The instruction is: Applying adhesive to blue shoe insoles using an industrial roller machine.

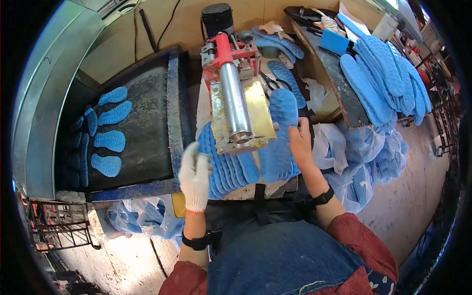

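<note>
My left hand (194, 178), in a white knit glove, is beside the left end of a fanned row of blue insoles (227, 169). Its fingers are apart and nothing shows in them. A long blue insole (283, 110) lies to the right of the roller machine (235, 98), its lower part over other insoles. My bare right hand (301, 143) grips this insole's right edge, the fingers curled and partly hidden. The machine has a shiny metal roller, a red frame and a yellowish plate, and covers part of the fanned row.
Left stands a dark conveyor belt (147, 128) with several insoles (114, 113) lying on it, under a metal hood (44, 98). Scissors (270, 82) lie behind the machine. Piled insoles (383, 73) cover a board at right, above plastic bags of insoles (361, 142). A black motor (217, 19) is behind.
</note>
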### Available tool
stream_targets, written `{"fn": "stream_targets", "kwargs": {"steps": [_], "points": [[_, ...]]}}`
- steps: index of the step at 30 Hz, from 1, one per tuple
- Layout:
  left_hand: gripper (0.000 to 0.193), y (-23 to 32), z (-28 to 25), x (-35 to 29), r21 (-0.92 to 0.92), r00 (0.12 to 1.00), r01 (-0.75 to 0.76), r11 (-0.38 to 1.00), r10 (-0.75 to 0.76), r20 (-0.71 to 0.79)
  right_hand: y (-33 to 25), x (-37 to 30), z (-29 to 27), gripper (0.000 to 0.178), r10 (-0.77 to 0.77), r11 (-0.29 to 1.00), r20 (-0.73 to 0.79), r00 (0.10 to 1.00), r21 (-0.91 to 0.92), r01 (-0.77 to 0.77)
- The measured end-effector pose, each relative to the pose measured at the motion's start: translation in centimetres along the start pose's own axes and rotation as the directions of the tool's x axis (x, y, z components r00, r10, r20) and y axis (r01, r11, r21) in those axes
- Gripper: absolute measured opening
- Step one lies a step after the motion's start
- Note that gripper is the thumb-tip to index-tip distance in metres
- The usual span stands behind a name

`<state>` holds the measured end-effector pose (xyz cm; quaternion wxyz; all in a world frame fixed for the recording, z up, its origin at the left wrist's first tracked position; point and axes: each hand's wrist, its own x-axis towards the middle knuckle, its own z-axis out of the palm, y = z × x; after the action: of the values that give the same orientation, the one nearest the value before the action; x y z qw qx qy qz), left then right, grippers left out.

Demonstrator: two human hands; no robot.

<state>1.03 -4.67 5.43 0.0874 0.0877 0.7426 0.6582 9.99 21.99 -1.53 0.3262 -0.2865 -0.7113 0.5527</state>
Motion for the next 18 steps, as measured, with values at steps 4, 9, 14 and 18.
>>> {"fn": "stream_targets", "kwargs": {"steps": [4,9,14,18], "points": [[0.044,-0.9,2.2,-1.5,-0.202,0.902,0.358,0.911,-0.282,0.327,-2.8,-2.8,-0.9,0.022,0.472,0.809,0.418,0.776,0.143,-0.569],[0.050,-1.8,3.4,-1.4,-0.218,0.724,0.640,0.737,-0.483,0.492,-4.0,-5.8,0.7,0.026,0.325,0.877,0.712,0.622,0.020,-0.480],[0.038,1.1,0.9,0.9,-0.228,0.926,0.320,0.920,-0.252,0.282,-0.9,-2.5,1.8,0.028,0.203,0.924,0.665,0.718,0.112,-0.366],[0.038,4.3,0.6,4.8,-0.165,0.979,0.177,0.970,-0.156,0.131,2.5,-0.6,3.6,0.022,-0.088,0.944,0.468,0.879,-0.243,0.223]]}}
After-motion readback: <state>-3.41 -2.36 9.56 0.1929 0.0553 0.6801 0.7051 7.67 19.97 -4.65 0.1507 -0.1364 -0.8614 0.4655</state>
